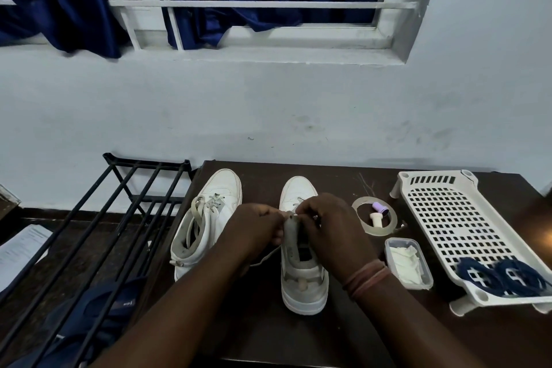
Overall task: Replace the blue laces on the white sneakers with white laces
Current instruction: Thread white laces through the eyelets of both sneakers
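- Sneaker on the right (303, 272), white and high-topped, stands on the dark bench (343, 334) with its toe pointing away; both hands meet over its eyelets near the tongue.
- Left hand (257, 228) has its fingers curled in, pinching what looks like a white lace (263, 260), which trails down beside the shoe; the exact grip is partly hidden.
- Right hand (327, 222) is curled tight at the same spot, pinching the lace end or the eyelet edge; I cannot tell which.
- Step in hand, as I judge it: threading the white lace through the second shoe.
- Left sneaker (206, 224), just beside, already carries a pale lace, loosely threaded.
- Blue laces (504, 276) lie coiled on the white perforated tray (448, 212) at the right, so removal looks finished.
- Next move likely calls for a fine pinch on the lace tip, feeding it through the next eyelet and evening both ends.
- Between shoe and tray sit a tape roll (375, 231) and a clear lidded box (407, 263).
- Black metal rack (113, 218) stands to the left, with a printed sheet (21, 251) beyond; its writing is too small to read, and no brand is legible on either shoe.
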The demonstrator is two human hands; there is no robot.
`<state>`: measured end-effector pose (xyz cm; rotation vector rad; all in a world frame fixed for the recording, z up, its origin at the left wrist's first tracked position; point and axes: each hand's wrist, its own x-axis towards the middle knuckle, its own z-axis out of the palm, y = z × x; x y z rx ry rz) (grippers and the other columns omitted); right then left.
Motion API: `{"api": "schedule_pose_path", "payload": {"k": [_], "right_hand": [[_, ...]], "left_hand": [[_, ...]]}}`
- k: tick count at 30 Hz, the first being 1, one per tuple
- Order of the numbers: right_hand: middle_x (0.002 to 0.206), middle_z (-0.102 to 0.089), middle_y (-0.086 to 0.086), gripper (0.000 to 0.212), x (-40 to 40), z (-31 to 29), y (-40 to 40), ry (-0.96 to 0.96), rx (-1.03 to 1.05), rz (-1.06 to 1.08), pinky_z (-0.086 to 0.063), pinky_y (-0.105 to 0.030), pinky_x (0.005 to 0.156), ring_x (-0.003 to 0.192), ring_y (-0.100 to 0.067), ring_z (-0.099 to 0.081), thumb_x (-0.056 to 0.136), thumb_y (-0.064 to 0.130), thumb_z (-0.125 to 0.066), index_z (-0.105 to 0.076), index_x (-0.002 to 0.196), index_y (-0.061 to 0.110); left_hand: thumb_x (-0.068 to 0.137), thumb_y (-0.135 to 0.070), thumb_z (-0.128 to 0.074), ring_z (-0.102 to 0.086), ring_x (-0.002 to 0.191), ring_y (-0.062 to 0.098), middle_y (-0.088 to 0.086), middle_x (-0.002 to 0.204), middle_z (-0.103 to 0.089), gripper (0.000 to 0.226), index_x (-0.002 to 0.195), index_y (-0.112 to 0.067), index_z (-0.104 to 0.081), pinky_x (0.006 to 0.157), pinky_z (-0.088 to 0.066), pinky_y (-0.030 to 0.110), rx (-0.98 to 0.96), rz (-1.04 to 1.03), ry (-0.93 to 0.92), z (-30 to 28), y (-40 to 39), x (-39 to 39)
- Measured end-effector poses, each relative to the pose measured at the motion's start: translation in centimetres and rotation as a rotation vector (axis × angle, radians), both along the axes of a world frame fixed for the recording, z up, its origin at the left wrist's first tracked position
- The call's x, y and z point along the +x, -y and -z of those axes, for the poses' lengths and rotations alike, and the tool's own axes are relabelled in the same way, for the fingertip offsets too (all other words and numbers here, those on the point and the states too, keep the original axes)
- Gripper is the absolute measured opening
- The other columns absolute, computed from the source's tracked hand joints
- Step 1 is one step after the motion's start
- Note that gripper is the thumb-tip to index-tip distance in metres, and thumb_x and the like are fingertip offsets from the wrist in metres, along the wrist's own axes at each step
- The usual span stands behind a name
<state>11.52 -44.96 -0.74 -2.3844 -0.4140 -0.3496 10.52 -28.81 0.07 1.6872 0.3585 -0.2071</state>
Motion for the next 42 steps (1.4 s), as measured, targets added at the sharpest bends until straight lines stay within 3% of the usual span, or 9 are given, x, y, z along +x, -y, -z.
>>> {"api": "schedule_pose_path", "payload": {"k": [4,12,20,26,30,33,37,39,42], "right_hand": [[0.081,-0.060,-0.001,0.010,0.2,0.6,-0.2,0.001,-0.025,0.024,-0.051,-0.040,0.073,0.078,-0.021,-0.057,0.080,0.008,-0.067,-0.070,0.076,0.016],[0.084,-0.064,-0.006,0.012,0.0,0.1,-0.6,0.005,-0.087,-0.006,-0.049,-0.041,0.078,0.084,-0.026,-0.057,0.084,0.009,-0.064,-0.073,0.078,0.013],[0.070,-0.071,0.002,0.013,0.5,0.1,-0.7,0.008,-0.048,0.039,-0.052,-0.035,0.069,0.069,-0.017,-0.063,0.078,0.014,-0.068,-0.077,0.072,0.022],[0.075,-0.064,0.011,0.021,0.6,0.3,-0.6,-0.073,0.080,0.020,-0.048,-0.031,0.068,0.077,-0.011,-0.059,0.079,0.007,-0.061,-0.061,0.087,0.027],[0.076,-0.065,0.014,0.025,0.6,0.3,-0.4,-0.112,0.112,-0.009,-0.046,-0.021,0.070,0.080,-0.007,-0.059,0.080,0.005,-0.062,-0.062,0.088,0.028],[0.084,-0.064,0.012,0.030,0.5,0.2,-0.6,-0.114,0.101,-0.031,-0.041,-0.015,0.076,0.088,-0.007,-0.056,0.080,0.004,-0.061,-0.064,0.097,0.027],[0.102,-0.049,0.000,0.034,0.2,0.6,-0.1,-0.136,0.019,0.077,-0.038,-0.031,0.084,0.098,-0.018,-0.045,0.073,0.012,-0.071,-0.050,0.098,0.022],[0.102,-0.047,-0.002,0.037,0.0,0.8,0.4,-0.257,0.041,0.174,-0.035,-0.028,0.078,0.095,-0.018,-0.045,0.074,0.024,-0.074,-0.045,0.097,0.019],[0.094,-0.056,-0.003,0.043,-0.1,0.8,0.8,-0.395,0.065,0.244,-0.038,-0.029,0.068,0.081,-0.019,-0.055,0.077,0.039,-0.073,-0.042,0.096,0.015]], "left_hand": [[0.096,-0.012,-0.065,-0.060,0.058,0.012,0.013,0.074,-0.068,0.018,0.089,-0.001,-0.077,0.061,-0.053,0.022,-0.141,-0.002,-0.052,0.2,0.1,0.0],[0.094,-0.010,-0.067,-0.061,0.063,0.016,0.016,0.076,-0.068,0.015,0.090,0.001,-0.076,0.063,-0.055,0.024,-0.178,-0.019,-0.019,0.6,0.2,0.2],[0.100,-0.007,-0.057,-0.064,0.067,0.016,0.012,0.079,-0.071,0.019,0.092,-0.006,-0.074,0.066,-0.056,0.027,-0.220,-0.007,-0.055,1.6,0.2,0.6],[0.096,-0.001,-0.054,-0.061,0.074,0.022,0.014,0.081,-0.070,0.021,0.094,-0.005,-0.075,0.070,-0.054,0.032,-0.194,0.009,-0.014,1.7,0.5,0.4],[0.097,-0.003,-0.056,-0.061,0.075,0.023,0.016,0.082,-0.069,0.019,0.093,-0.005,-0.074,0.071,-0.054,0.032,-0.191,0.023,-0.021,1.5,0.4,0.5],[0.098,-0.007,-0.055,-0.061,0.065,0.017,0.011,0.076,-0.069,0.019,0.090,-0.006,-0.072,0.065,-0.053,0.028,-0.107,0.015,-0.008,1.3,0.6,0.5],[0.090,-0.030,-0.048,-0.070,0.073,0.022,0.003,0.080,-0.073,0.016,0.090,-0.022,-0.062,0.069,-0.055,0.039,0.140,-0.102,0.163,0.8,0.5,0.7],[0.102,-0.023,-0.042,-0.073,0.075,0.022,0.006,0.082,-0.074,0.016,0.093,-0.019,-0.055,0.069,-0.058,0.038,-0.093,-0.217,0.216,0.1,0.3,1.3],[0.106,-0.008,-0.033,-0.058,0.051,0.011,0.003,0.066,-0.057,0.022,0.090,-0.014,-0.047,0.048,-0.049,0.023,-0.484,-0.277,0.182,-1.4,-0.6,1.7]]}}
